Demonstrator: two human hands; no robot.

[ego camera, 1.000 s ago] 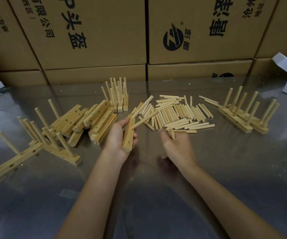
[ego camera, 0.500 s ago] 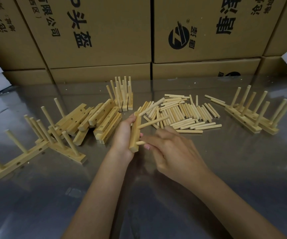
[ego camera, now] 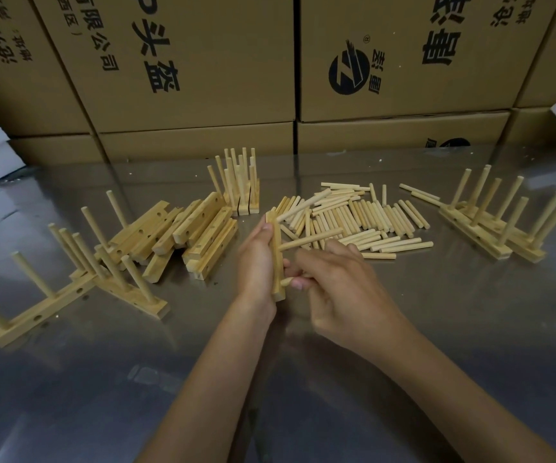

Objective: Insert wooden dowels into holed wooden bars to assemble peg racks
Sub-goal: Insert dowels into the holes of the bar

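A wooden bar (ego camera: 277, 259) is gripped upright in the left hand (ego camera: 257, 262), fingers curled round it. Two dowels (ego camera: 306, 242) are already seated in it and point away to the right. A third dowel (ego camera: 286, 281) is pinched in the right hand (ego camera: 340, 289), its tip touching the bar near the lower end. Loose dowels (ego camera: 363, 218) are piled on the surface (ego camera: 403, 329) just beyond the hands. Empty bars (ego camera: 190, 235) are heaped left of the left hand, with finished racks (ego camera: 79, 282) further left. More racks (ego camera: 503, 228) are stood well right of the right hand.
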